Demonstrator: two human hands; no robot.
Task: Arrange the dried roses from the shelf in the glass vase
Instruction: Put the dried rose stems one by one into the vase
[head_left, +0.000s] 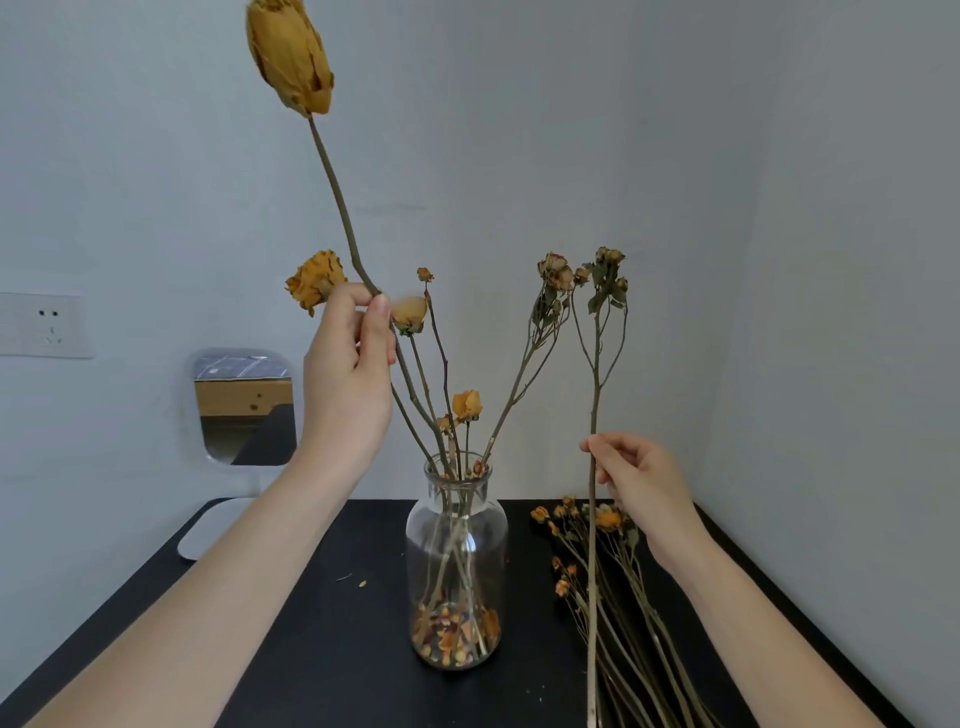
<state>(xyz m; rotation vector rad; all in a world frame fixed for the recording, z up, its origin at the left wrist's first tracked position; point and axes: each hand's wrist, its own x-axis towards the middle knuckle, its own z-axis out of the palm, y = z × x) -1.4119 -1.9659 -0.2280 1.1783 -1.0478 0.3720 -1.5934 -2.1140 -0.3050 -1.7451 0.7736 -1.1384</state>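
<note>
Several roses (467, 405) stood in the vase (457, 540). My left hand (348, 369) pinched a tall rose (291, 57) over it, my right hand (641, 483) pinched a spray (596, 384). A pile (618, 587) lay on the table (311, 654); I judged roughly half undone.

We read no text, label, brand, number or sign anywhere in view.
</note>
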